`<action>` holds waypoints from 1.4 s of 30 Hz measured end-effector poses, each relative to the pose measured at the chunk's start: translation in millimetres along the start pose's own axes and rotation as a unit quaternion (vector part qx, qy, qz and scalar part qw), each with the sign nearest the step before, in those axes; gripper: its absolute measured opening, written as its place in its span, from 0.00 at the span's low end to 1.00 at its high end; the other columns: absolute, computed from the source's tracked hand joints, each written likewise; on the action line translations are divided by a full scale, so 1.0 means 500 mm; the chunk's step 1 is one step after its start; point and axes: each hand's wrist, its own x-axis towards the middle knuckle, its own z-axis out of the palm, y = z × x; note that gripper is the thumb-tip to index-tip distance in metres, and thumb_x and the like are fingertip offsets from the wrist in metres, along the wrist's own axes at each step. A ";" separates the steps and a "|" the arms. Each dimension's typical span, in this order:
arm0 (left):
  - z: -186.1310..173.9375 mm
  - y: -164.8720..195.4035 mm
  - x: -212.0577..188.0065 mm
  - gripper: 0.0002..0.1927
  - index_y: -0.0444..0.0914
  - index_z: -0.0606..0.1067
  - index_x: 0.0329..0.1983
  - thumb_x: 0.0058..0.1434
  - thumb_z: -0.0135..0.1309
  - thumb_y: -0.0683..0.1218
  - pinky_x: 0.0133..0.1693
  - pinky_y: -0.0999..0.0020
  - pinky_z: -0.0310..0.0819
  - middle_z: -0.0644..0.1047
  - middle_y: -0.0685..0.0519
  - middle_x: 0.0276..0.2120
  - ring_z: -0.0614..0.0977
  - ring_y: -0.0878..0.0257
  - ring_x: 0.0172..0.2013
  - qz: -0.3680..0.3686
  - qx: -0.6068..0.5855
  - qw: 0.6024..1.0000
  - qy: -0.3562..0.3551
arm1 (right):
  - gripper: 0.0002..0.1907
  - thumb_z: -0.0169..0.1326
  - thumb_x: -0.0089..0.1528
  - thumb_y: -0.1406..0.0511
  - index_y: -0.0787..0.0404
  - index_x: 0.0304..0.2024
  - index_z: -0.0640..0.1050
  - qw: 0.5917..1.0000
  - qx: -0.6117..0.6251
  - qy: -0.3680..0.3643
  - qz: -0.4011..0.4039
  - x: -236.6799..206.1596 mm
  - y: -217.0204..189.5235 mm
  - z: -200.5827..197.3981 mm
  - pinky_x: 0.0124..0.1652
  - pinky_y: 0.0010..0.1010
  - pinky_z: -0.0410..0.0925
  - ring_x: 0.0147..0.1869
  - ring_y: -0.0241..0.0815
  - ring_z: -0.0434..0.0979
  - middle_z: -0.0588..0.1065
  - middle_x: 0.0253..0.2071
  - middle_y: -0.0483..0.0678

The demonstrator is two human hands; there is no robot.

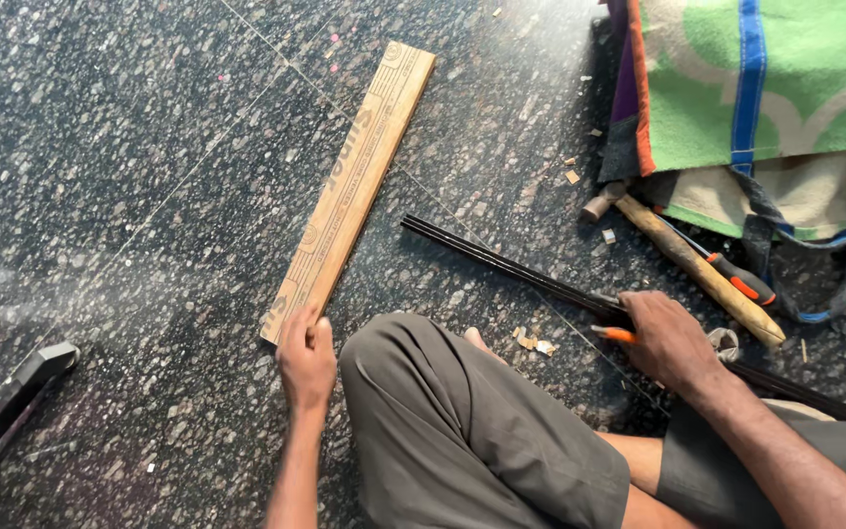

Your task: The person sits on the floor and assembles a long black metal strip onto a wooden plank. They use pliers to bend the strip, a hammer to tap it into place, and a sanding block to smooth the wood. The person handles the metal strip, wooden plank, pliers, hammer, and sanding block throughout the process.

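Observation:
A long narrow plywood strip (354,181) lies on the dark speckled stone floor, running from upper right to lower left. My left hand (305,358) grips its near end. My right hand (666,338) rests on a thin black rod (501,263) that lies across the floor, and holds a small orange pencil-like item (614,334) against it. My bent knee in grey trousers (452,421) sits between the two hands.
A hammer with a wooden handle (702,269) and an orange-handled screwdriver (736,277) lie at the right beside a green, blue and orange cloth bag (766,88). Wood chips (536,343) dot the floor. A dark object (7,407) sits at the lower left.

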 end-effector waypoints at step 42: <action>0.165 0.062 -0.409 0.23 0.32 0.74 0.56 0.59 0.60 0.46 0.57 0.54 0.62 0.73 0.41 0.56 0.73 0.49 0.55 -0.090 0.138 0.961 -0.222 | 0.34 0.60 0.58 0.53 0.64 0.59 0.65 0.970 -0.039 -0.227 0.082 -0.049 0.109 -0.293 0.44 0.52 0.71 0.46 0.65 0.77 0.75 0.43 0.63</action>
